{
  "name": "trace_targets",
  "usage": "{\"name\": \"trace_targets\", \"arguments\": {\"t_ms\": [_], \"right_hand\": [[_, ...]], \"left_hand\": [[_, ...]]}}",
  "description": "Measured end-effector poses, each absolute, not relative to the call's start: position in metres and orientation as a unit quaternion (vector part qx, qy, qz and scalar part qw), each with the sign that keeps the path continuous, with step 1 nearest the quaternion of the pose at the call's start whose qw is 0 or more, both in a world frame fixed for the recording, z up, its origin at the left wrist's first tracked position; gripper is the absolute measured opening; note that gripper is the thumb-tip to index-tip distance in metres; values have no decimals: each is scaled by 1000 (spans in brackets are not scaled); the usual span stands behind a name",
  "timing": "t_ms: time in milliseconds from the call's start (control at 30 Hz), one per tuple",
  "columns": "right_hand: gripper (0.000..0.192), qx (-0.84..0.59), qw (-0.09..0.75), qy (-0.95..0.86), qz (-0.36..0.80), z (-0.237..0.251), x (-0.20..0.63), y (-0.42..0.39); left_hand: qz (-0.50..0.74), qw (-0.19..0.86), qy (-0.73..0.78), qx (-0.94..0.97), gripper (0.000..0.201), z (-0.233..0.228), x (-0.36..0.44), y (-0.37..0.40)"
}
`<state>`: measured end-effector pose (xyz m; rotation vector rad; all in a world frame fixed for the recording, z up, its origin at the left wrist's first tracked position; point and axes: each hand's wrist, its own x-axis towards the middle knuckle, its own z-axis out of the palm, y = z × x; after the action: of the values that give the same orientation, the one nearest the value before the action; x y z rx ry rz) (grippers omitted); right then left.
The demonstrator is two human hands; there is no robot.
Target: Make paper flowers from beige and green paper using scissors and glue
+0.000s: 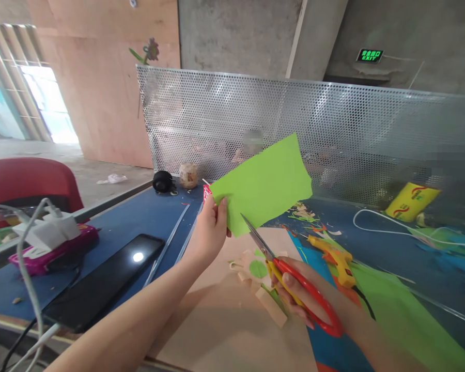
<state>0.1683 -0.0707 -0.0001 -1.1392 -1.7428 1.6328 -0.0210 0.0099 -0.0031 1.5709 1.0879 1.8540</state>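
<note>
My left hand (210, 228) pinches the lower left edge of a light green paper sheet (263, 183) and holds it up over the table. My right hand (306, 299) grips red and yellow scissors (290, 276). Their blades are slightly apart, with the tips at the sheet's bottom edge. Below the hands lie a small green paper circle (258, 268) and several beige scraps on a tan board (232, 320).
An orange glue gun (335, 258) lies right of the scissors. A black phone (104, 281) and a pink power strip (50, 245) sit at the left. A perforated metal screen (333, 134) backs the blue table (135, 222). Green paper (403, 315) and a yellow bottle (411, 200) are at the right.
</note>
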Motion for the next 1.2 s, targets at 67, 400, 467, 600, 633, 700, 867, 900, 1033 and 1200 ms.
{"name": "trace_targets", "arguments": {"t_ms": [67, 400, 467, 600, 633, 700, 867, 900, 1033, 1200], "right_hand": [[48, -415, 248, -637, 601, -1, 168, -71], [49, -428, 243, -645, 585, -1, 168, -71], [48, -433, 241, -641, 586, -1, 168, -70], [47, -441, 255, -636, 580, -2, 168, -72], [46, -440, 257, -636, 580, -2, 168, -72], [46, -440, 253, -635, 582, -1, 168, -72], [46, -450, 243, -625, 590, 0, 168, -71], [46, -446, 243, -625, 593, -1, 168, -71], [47, -439, 245, -629, 593, -4, 168, -70], [49, -448, 255, -627, 584, -4, 167, -70]], "left_hand": [[676, 239, 395, 574, 13, -3, -21, 9], [671, 241, 402, 576, 14, -4, -20, 9], [669, 235, 405, 577, 14, -4, -20, 8], [668, 234, 407, 578, 14, -4, -19, 8], [668, 235, 406, 577, 14, -4, -20, 8], [670, 236, 406, 575, 14, -5, -20, 9], [672, 236, 406, 572, 14, -6, -21, 11], [671, 237, 406, 573, 14, -6, -20, 10], [666, 235, 402, 583, 13, -5, -18, 8], [666, 245, 394, 585, 14, -4, -15, 6]]}}
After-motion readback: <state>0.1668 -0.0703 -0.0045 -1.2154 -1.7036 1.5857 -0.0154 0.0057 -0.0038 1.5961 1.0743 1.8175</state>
